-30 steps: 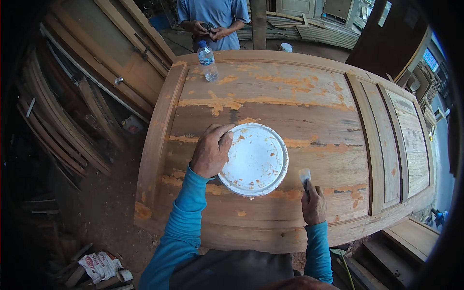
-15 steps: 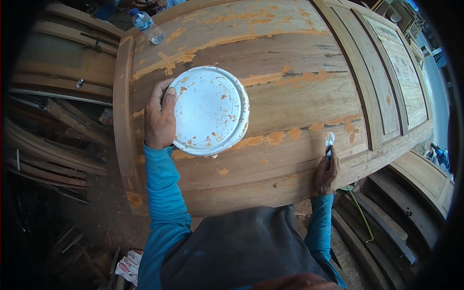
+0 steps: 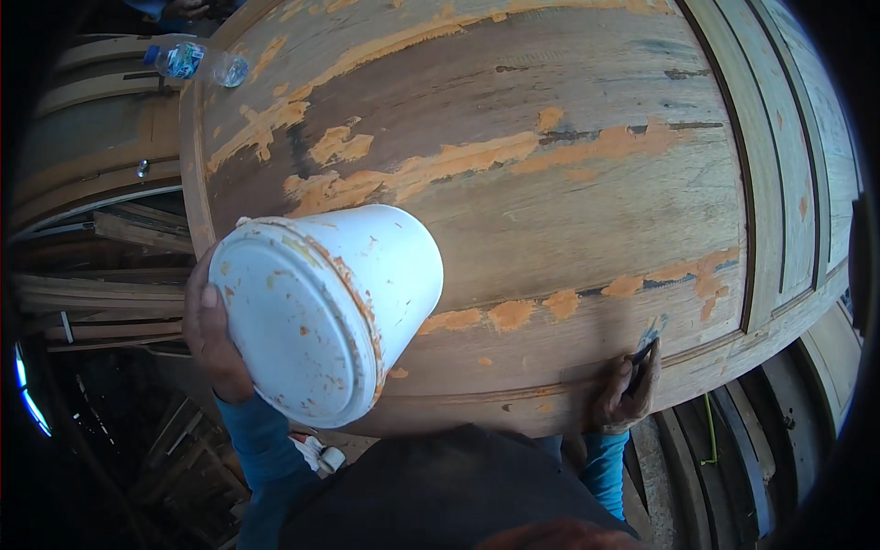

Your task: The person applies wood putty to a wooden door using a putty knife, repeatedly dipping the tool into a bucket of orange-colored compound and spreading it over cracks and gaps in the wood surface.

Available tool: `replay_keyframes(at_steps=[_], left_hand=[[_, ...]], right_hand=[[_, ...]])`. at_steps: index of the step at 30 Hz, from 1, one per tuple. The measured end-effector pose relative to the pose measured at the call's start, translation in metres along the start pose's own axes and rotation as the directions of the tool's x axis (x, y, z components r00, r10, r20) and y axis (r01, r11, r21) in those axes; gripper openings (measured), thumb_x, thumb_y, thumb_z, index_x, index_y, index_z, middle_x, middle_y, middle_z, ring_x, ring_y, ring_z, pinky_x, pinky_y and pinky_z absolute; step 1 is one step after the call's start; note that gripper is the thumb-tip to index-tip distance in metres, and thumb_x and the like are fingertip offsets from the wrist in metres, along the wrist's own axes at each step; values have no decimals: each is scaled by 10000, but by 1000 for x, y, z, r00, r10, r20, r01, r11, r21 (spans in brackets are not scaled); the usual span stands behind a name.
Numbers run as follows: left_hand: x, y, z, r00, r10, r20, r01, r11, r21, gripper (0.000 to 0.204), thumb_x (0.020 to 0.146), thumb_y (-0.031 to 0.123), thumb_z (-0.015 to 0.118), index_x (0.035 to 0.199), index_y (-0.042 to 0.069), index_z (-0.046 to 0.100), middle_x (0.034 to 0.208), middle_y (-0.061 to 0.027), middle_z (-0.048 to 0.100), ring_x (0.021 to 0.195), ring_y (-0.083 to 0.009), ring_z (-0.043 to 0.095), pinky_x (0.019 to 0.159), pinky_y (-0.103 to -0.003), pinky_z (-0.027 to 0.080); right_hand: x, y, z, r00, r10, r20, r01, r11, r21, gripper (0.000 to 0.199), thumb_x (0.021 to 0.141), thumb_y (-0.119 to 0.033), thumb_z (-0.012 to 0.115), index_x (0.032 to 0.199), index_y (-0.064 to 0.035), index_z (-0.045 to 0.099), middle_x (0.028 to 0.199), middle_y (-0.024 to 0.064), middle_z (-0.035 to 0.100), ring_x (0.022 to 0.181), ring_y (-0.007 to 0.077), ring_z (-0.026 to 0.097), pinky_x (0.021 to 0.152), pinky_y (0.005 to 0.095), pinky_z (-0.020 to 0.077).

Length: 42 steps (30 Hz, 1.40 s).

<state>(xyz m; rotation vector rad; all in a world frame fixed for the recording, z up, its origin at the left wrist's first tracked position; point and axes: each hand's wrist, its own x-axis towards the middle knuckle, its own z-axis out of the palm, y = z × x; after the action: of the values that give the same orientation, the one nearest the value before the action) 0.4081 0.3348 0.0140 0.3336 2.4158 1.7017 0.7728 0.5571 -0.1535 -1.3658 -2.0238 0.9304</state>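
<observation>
My left hand (image 3: 218,339) grips the rim of a white plastic bucket (image 3: 390,266), which is tilted on its side with its lid (image 3: 284,321) facing me. Orange putty smears mark the lid and rim. At the right, my right hand (image 3: 628,394) is closed round a putty knife (image 3: 652,332), its blade pointing away from me just over the wood. Beneath both lies a large panelled wooden door (image 3: 577,215), with orange filler (image 3: 440,165) spread in streaks and patches along its seams and cracks. Whether the bucket touches the door is hidden.
A plastic water bottle (image 3: 197,64) with a blue cap lies at the door's far left corner. Stacked wooden frames (image 3: 110,183) stand at the left, and long boards (image 3: 733,440) lie at the lower right. Another person's hand (image 3: 188,9) shows at the top left edge.
The bucket has moved toward me and left and tipped, so its side now shows. My right hand still holds the putty knife, slightly nearer to me. The view has shifted.
</observation>
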Motion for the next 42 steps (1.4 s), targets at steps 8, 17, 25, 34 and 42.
replay_keyframes(at_steps=[8,17,25,34,42], left_hand=[[-13,-6,-2,983,-11,-182,29,995,96,565,1067,353,415,1374,-105,539,1263,-259,648,1133,-301,658,1016,-406,512],[-5,-22,-39,989,110,-102,-84,968,237,374,1104,245,452,1264,-34,643,1179,-144,683,1074,-193,646,983,-359,505],[-21,-4,-40,983,172,63,-176,981,75,341,1097,273,541,1235,-10,671,1181,-106,668,1079,-164,630,973,-336,507],[-41,8,-43,871,483,89,-491,850,191,226,1054,195,622,1125,1,713,1121,-98,616,1088,-210,609,955,-353,509],[-40,10,-52,849,518,108,-529,833,160,241,1041,197,645,1123,-26,688,1153,-101,648,1122,-186,605,979,-339,487]], right_hand=[[8,8,-10,986,-140,88,153,973,-170,552,983,-165,641,1441,116,511,1232,301,667,1027,422,679,907,455,544],[11,-1,-2,988,-151,25,153,977,-146,528,942,-44,677,1434,83,532,1259,276,658,1116,430,648,964,467,521],[1,-21,6,955,-213,207,178,968,175,456,999,9,571,1452,42,540,1050,158,691,845,247,698,771,364,567],[-4,-191,18,836,-437,332,148,762,630,458,1009,-83,664,1441,17,554,896,70,633,731,129,597,694,256,516],[-12,-224,38,863,-455,221,199,707,679,359,950,-127,768,1235,47,636,879,13,621,758,71,578,675,241,513]])
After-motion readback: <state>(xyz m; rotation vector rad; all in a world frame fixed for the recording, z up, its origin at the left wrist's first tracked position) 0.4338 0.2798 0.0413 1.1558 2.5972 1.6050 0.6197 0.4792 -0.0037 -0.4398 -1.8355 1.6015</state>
